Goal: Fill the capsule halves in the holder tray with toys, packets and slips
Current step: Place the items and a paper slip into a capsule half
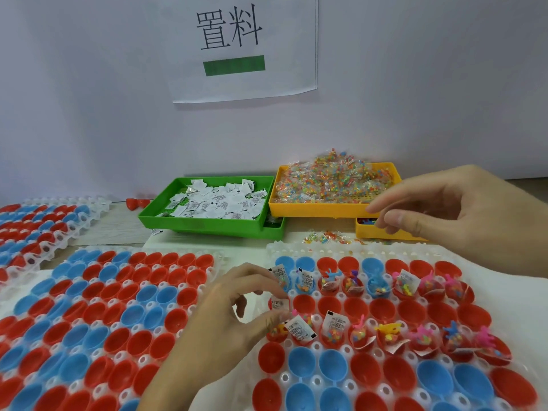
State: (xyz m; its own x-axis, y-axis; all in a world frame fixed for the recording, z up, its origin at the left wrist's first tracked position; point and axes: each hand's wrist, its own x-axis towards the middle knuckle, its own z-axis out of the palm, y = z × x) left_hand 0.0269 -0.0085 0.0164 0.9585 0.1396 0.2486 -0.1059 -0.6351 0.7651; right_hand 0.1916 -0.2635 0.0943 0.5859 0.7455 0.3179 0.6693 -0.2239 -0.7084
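Observation:
A white holder tray [501, 295] at front right carries red and blue capsule halves; two of its rows hold small toys, bead packets and white slips. My left hand [234, 315] hovers over the tray's left end and pinches a white slip [280, 304] between thumb and fingertips, above a red capsule half. My right hand [453, 206] floats higher, near the front of the yellow bin of bead packets [323, 209], fingers loosely curled with nothing in them.
A green bin of white slips [189, 223] stands left of the yellow one. A lower yellow bin [373, 232] with toys sits partly behind my right hand. Two more trays of empty halves, one [98, 315] at front left, the other [44, 223] at far left. Loose packets [326, 237] lie on the table.

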